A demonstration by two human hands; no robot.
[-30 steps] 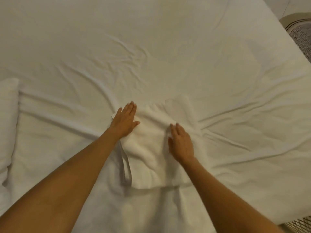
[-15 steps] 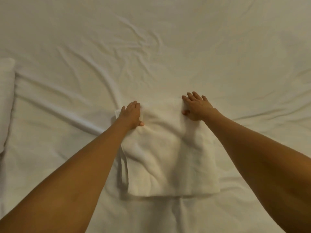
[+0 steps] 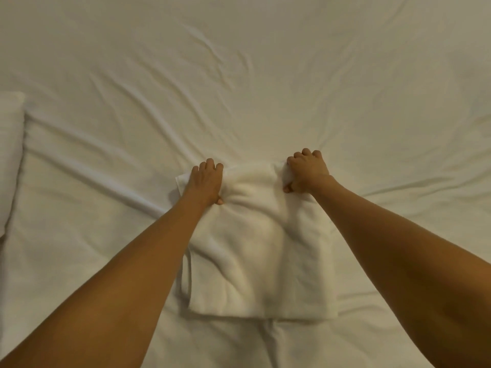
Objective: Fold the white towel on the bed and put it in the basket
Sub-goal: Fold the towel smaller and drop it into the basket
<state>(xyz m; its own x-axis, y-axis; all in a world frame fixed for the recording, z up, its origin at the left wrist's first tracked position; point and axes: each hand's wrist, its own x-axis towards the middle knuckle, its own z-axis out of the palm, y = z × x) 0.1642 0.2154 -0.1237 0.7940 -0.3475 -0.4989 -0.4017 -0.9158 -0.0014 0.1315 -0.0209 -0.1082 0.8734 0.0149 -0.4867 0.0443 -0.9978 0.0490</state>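
At the towel's far edge, both hands are clenched on cloth. Left hand (image 3: 206, 181) sits on the far left corner, fingers (image 3: 210, 163) curled over the edge, thumb (image 3: 220, 201) tucked under on the near side, so it pinches the towel (image 3: 261, 251) between thumb and fingers. Right hand (image 3: 306, 171) is on the far right corner, knuckles up, fingers bent into a fist around a bunched bit of fabric, thumb tip showing at the near side of the grip. Fabric puckers between the two hands, creases fanning from each grip toward the middle.

Both forearms run in from the bottom corners, bare, left one crossing the towel's left side, right one covering part of its right edge.

Towel lies on the bed (image 3: 239, 75), folded into a rough rectangle, long side running away from the person. Near edge is straight and flat on the sheet. Left edge shows stacked layers, a lower one sticking out a little beyond the top layer. Far left corner pokes out just past the left hand. Surface is soft and lumpy, not smoothed.

Bed sheet is white, wrinkled, long creases radiating outward from the towel area to the left, right and far side. Pillow (image 3: 9, 155) lies at the left edge of view, well apart from the towel, only partly visible.

Basket can't be seen from this angle.
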